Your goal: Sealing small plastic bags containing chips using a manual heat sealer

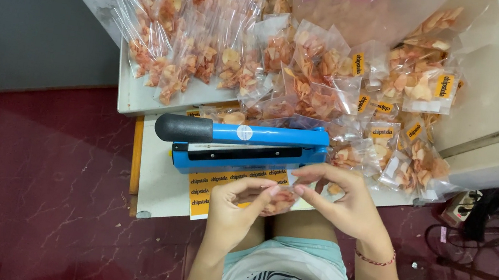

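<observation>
We grasp the small clear plastic bag of orange chips (277, 200) between left hand (233, 212) and right hand (344, 200) (both pinching its mouth); next, feeding the blue impulse sealer (248, 146) demands a flat edge.

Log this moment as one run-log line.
left hand: holds small clear snack bag | right hand: pinches bag top | blue heat sealer: just beyond, arm down | filled bags: piled behind

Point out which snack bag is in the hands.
The small clear snack bag pinched between left hand and right hand, below the blue sealer; the other bags lie beyond it.
</observation>
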